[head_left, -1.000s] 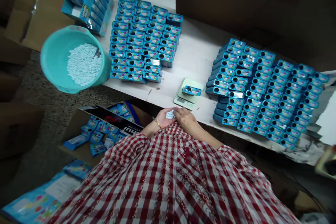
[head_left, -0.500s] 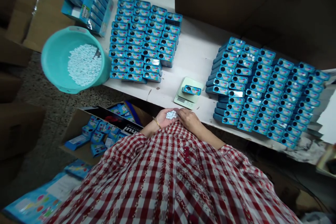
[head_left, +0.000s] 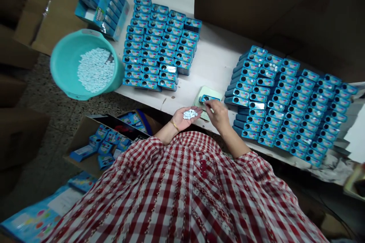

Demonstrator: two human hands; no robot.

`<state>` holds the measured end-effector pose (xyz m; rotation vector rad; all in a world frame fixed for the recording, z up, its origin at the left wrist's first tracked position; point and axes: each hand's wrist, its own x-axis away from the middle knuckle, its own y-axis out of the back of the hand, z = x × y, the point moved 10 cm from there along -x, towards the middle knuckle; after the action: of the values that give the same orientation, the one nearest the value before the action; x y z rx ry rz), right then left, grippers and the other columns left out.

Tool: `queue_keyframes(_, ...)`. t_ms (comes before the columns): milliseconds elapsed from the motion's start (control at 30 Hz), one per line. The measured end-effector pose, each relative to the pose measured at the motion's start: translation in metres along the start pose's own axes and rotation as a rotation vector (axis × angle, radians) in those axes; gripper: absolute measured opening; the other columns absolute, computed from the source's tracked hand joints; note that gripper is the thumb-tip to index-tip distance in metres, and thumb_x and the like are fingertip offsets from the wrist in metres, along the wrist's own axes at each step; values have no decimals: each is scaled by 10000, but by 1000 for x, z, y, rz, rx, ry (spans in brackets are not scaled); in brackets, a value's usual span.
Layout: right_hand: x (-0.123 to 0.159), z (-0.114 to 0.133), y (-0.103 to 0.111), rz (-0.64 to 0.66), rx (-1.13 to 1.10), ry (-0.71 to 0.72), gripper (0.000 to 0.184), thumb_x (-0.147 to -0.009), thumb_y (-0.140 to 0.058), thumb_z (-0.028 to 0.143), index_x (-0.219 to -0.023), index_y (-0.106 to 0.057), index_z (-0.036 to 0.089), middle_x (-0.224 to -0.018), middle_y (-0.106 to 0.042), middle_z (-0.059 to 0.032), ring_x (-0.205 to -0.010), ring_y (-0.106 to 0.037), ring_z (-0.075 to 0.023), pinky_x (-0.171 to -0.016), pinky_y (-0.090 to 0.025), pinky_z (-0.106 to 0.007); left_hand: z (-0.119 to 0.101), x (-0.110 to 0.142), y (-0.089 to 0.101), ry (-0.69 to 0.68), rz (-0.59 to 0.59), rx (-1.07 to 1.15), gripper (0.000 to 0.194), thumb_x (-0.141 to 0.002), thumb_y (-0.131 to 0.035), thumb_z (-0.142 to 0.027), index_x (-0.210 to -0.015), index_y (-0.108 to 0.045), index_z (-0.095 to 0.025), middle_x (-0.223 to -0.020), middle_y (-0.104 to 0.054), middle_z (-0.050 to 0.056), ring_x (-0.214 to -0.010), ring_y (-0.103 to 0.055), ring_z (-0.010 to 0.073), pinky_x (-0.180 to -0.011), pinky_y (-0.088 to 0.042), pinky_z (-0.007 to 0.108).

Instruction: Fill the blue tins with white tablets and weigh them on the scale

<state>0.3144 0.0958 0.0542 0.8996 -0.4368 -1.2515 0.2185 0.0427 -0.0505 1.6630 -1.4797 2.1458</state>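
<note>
My left hand [head_left: 179, 119], palm up and cupped, holds a small heap of white candies [head_left: 190, 114] at the table's front edge. Over the kitchen scale [head_left: 202, 92] my right hand [head_left: 219, 114] is pinched, its fingertips at the front of a blue candy box [head_left: 210, 98]. Whatever sits between those fingertips is too small to make out. The box rests on the scale with its round hole facing up. Part of the scale is hidden by my hands.
Rows of upright blue boxes [head_left: 148, 45] stand at the left and more blue boxes [head_left: 285, 98] at the right. A turquoise bucket [head_left: 61, 64] holds loose white candies. Below it, an open carton [head_left: 82, 133] contains blue packets. A large brown carton [head_left: 242, 3] stands behind.
My right hand has moved from beside my left palm up to the box on the scale. My left hand has shifted slightly up and forward with the candies still in it.
</note>
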Motion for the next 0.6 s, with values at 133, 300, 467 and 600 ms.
queue_keyframes(133, 0, -25, 19, -50, 29, -71, 219, -860, -461, 268, -1004, -610, 196, -926, -654, -74, -870, -598, -186, -798, -488, -338, -9, 6, 12, -26, -26, 7, 206, -772, -438, -130, -811, -631, -72, -955, -671, 174, -1038, -587, 253, -890, -464, 380)
queue_keyframes(300, 38, -66, 57, -229, 29, -260, 220, -857, -446, 288, -937, -635, 211, -874, -646, -62, -832, -595, -185, -774, -494, -357, -16, 19, 51, -54, -127, 48, 201, -762, -447, -125, -845, -625, -84, -954, -671, 165, -1038, -589, 251, -860, -491, 372)
queue_keyframes(467, 54, -89, 53, -174, 5, -324, 371, -794, -536, 363, -1129, -548, 202, -999, -600, -86, -822, -568, -185, -698, -511, -346, -26, 28, 82, -104, -227, 76, 180, -758, -449, -111, -838, -609, -88, -950, -668, 158, -1027, -595, 248, -825, -513, 352)
queue_keyframes(600, 42, -84, 32, -71, -13, -269, 562, -750, -593, 407, -1248, -437, 197, -1164, -522, -121, -998, -523, -231, -778, -496, -387, -34, 28, 83, -146, -237, 86, 174, -764, -443, -109, -835, -600, -85, -962, -661, 161, -1031, -593, 247, -828, -514, 344)
